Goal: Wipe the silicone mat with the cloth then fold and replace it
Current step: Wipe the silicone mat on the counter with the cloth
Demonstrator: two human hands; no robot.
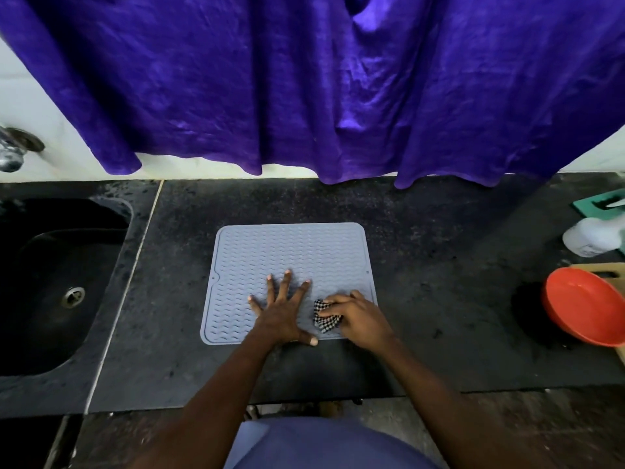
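Observation:
A grey-blue silicone mat (291, 255) with a wavy ribbed pattern lies flat on the dark counter. My left hand (282, 308) presses flat on its near half, fingers spread wide. Just to the right, my right hand (355, 318) is closed over a bunched black-and-white checked cloth (324, 318) that rests on the mat's near right corner. Most of the cloth is hidden under the fingers.
A dark sink (57, 282) with a drain sits at the left, a tap (13, 150) above it. A purple curtain (304, 79) hangs behind the counter (439, 265). At the right stand a red bowl (585, 306), a white bottle (592, 236) and a green board (602, 204).

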